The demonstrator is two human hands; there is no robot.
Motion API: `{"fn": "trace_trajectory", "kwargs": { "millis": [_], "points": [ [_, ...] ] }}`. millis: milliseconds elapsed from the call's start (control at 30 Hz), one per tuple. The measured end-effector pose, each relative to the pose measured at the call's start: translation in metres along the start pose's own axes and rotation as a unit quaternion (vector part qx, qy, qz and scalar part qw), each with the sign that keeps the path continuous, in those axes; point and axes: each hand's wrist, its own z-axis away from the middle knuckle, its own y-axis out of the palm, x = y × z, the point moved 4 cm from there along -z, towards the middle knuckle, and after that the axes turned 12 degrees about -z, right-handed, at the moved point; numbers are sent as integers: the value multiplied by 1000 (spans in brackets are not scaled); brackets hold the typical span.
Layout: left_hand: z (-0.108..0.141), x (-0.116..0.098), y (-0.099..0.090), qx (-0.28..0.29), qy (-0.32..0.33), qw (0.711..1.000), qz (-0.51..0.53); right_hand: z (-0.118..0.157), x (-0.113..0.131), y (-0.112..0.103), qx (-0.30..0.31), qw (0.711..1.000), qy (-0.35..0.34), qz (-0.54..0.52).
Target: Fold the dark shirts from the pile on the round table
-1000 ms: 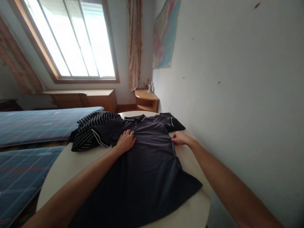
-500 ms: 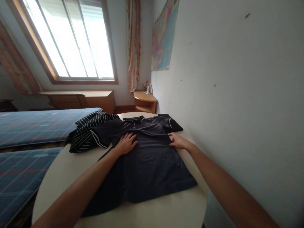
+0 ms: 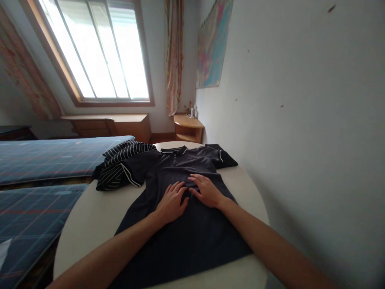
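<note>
A dark polo shirt (image 3: pixel 192 237) lies spread front side up on a round, pale table (image 3: pixel 87 224), its white-trimmed collar toward the far edge. On the middle of the shirt rests my left hand (image 3: pixel 173 201), fingers stretched out. Close beside it, my right hand (image 3: pixel 207 190) also lies on the shirt with its fingers extended. Neither hand grips the cloth. A bunched black-and-white striped garment (image 3: pixel 112 176) is at the far left, partly under the left sleeve. Dark folded cloth (image 3: pixel 227 158) sits by the other sleeve.
A white wall (image 3: pixel 315 140) rises close along the right side. To the left are beds with blue plaid mattresses (image 3: pixel 45 160). Beyond the table stand a small corner shelf (image 3: pixel 189 121) and a wooden desk (image 3: pixel 132 124) below the window.
My right hand has moved left from the shirt's right edge onto its middle. My left hand has slid slightly right and nearer. The view has shifted a little.
</note>
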Motion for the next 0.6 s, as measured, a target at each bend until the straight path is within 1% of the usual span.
{"fn": "trace_trajectory", "kwargs": {
  "millis": [100, 167, 233, 333, 467, 533, 600],
  "points": [
    [6, -1, -3, -4, -13, 1000, 5, 15, 0, 10, 39, 999, 31, -6],
    [7, 2, -6, -17, -25, 1000, 6, 25, 0, 9, 56, 997, 50, -3],
    [6, 12, -9, -33, -48, 998, -4, 32, 2, 5, 72, 995, 63, -4],
    [1, 43, -10, -54, -111, 992, -32, 39, 3, 0, 81, 994, 79, -6],
    [-4, 98, -9, -76, -224, 971, -44, 40, -5, -2, 84, 992, 92, 0],
    [-5, 118, -8, -76, -254, 963, -41, 39, -13, -3, 84, 991, 102, 9],
    [-4, 132, -8, -70, -266, 961, -40, 36, -22, -6, 84, 990, 110, 18]
  ]
}}
